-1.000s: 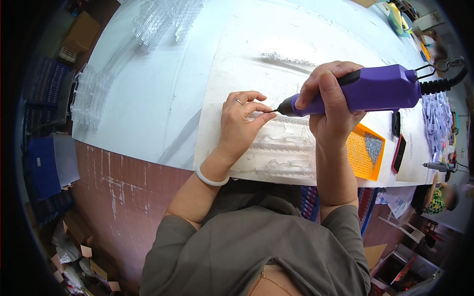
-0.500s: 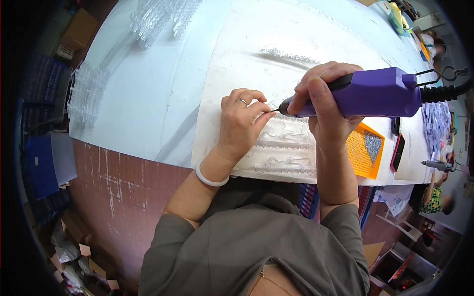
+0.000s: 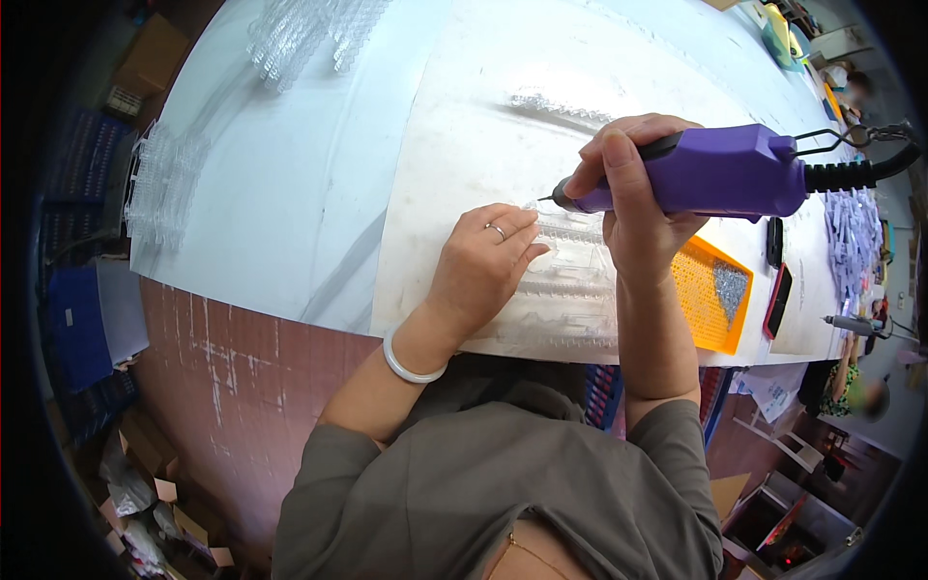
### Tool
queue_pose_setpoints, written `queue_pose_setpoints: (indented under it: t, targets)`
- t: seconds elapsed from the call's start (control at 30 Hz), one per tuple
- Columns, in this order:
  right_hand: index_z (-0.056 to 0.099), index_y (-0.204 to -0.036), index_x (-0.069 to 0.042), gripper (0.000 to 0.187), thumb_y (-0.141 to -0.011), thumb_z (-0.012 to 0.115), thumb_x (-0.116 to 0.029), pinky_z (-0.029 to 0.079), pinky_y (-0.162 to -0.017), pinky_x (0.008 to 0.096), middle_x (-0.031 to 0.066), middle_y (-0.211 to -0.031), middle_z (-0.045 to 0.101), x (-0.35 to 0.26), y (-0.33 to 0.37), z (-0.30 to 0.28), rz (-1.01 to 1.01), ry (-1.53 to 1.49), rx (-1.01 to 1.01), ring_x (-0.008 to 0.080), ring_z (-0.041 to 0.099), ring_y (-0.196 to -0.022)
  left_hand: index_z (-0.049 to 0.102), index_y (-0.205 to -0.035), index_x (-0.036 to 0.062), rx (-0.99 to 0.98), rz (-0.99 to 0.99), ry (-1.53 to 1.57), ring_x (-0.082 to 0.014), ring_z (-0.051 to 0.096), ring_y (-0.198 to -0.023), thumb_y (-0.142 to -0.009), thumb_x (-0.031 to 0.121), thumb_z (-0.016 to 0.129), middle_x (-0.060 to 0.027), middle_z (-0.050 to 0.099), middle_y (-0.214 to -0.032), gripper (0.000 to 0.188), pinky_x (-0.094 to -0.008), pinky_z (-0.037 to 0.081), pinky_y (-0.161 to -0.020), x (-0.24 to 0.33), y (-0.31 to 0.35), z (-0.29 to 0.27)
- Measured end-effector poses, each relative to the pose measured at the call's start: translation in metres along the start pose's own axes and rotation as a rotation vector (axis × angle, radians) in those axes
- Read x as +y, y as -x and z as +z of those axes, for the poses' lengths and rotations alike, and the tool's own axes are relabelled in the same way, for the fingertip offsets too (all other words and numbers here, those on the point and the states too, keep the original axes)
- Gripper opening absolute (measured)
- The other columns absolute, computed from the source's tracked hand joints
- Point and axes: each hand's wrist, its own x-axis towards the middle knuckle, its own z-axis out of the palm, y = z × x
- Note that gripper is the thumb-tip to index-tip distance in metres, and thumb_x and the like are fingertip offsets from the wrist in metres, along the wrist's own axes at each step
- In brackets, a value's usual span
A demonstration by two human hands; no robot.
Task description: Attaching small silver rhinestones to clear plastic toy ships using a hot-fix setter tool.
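In my right hand [image 3: 638, 188] is a purple electric screwdriver [image 3: 739, 172], held level with its thin bit pointing left. The bit's tip is just above the worktop, close to my left fingertips. My left hand [image 3: 493, 256] lies with fingers stretched and thumb apart over the near ends of clear plastic strips [image 3: 570, 289]. Those fingertips touch a small clear edge beside the bit; whether a screw is there is too small to tell. Several of the toothed strips lie in rows between my forearms. Another clear strip [image 3: 561, 108] lies beyond the screwdriver.
A yellow tray [image 3: 710, 335] with small metal screws [image 3: 730, 290] stands right of my right forearm. Beside it lie a red-edged phone [image 3: 779, 300] and a black object [image 3: 775, 242]. Clear strips are piled at far left [image 3: 309, 39] and left edge [image 3: 164, 188]. A person [image 3: 843, 387] is at far right.
My left fingers have opened from a pinch at the bit's tip and lowered onto the strips. The screwdriver has shifted slightly left and away from me, its bit now free of my fingers.
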Motion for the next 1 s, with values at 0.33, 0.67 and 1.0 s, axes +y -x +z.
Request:
queue_pose_setpoints:
  t: [0.33, 0.67, 1.0]
  targets:
    - [0.059, -0.089, 0.001, 0.009, -0.084, 0.066, 0.003, 0.054, -0.052, 0.0212, 0.0098, -0.077, 0.066, 0.005, -0.001, 0.001, 0.000, -0.020, -0.022, 0.0134, 0.067, -0.061, 0.071, -0.091, 0.0008, -0.038, 0.008, -0.033, -0.0231, 0.065, -0.093, -0.077, 0.011, 0.075, -0.0073, 0.071, -0.096, 0.018, -0.0345, 0.051, -0.082, 0.000, -0.004, -0.001]
    - [0.059, -0.088, 0.001, 0.008, -0.085, 0.066, 0.002, 0.054, -0.051, 0.0209, 0.0089, -0.074, 0.066, 0.007, -0.002, 0.003, 0.007, 0.002, -0.037, 0.0129, 0.067, -0.060, 0.071, -0.091, 0.0009, -0.034, 0.005, -0.030, -0.0229, 0.065, -0.094, -0.077, 0.010, 0.074, -0.0068, 0.070, -0.096, 0.017, -0.0344, 0.050, -0.082, -0.003, -0.001, 0.000]
    - [0.059, -0.085, 0.001, 0.005, -0.085, 0.063, 0.004, 0.053, -0.047, 0.0242, 0.0112, -0.071, 0.063, 0.010, -0.007, 0.013, 0.017, 0.076, -0.081, 0.0138, 0.061, -0.051, 0.070, -0.092, -0.0001, -0.052, 0.017, -0.033, -0.0232, 0.063, -0.097, -0.076, 0.005, 0.070, -0.0068, 0.069, -0.099, 0.017, -0.0340, 0.050, -0.084, -0.005, 0.000, 0.000]
